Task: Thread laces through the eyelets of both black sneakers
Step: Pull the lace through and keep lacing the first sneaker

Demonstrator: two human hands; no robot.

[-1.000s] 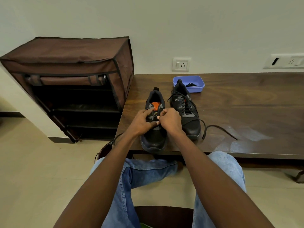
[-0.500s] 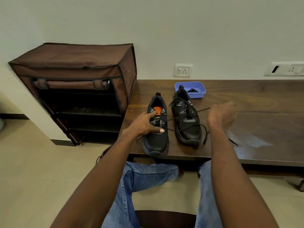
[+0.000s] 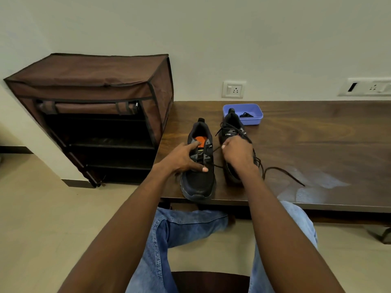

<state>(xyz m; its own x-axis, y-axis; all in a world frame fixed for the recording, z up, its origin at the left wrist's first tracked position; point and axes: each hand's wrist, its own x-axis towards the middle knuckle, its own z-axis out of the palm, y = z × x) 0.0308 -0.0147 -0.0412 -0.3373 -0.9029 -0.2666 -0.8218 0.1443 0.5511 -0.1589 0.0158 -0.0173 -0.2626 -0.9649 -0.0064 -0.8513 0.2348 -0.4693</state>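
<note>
Blue tray (image 3: 256,121) behind right sneaker (image 3: 232,132) (hiding its corner). Beside it, left sneaker (image 3: 200,178) clasped by left hand (image 3: 182,158); right hand (image 3: 237,153) pinching lace (image 3: 215,148).

A dark wooden table (image 3: 317,149) runs along the far wall, its near edge glossy with pale reflections on the right. On its far side, near the wall, sits a small blue plastic tray (image 3: 251,121) with something small and black inside. To the left of the table, touching its left end, stands a brown fabric shoe rack (image 3: 88,81) with its front flap rolled up and dark shelves open below. On the cream wall (image 3: 190,34) above the table are a white socket plate (image 3: 233,89) and, far right, a wider switch panel (image 3: 368,87). The floor (image 3: 38,218) is pale beige. Blue jeans (image 3: 179,229) show below the table's near edge, with a dark seat edge (image 3: 209,281) at the bottom.
</note>
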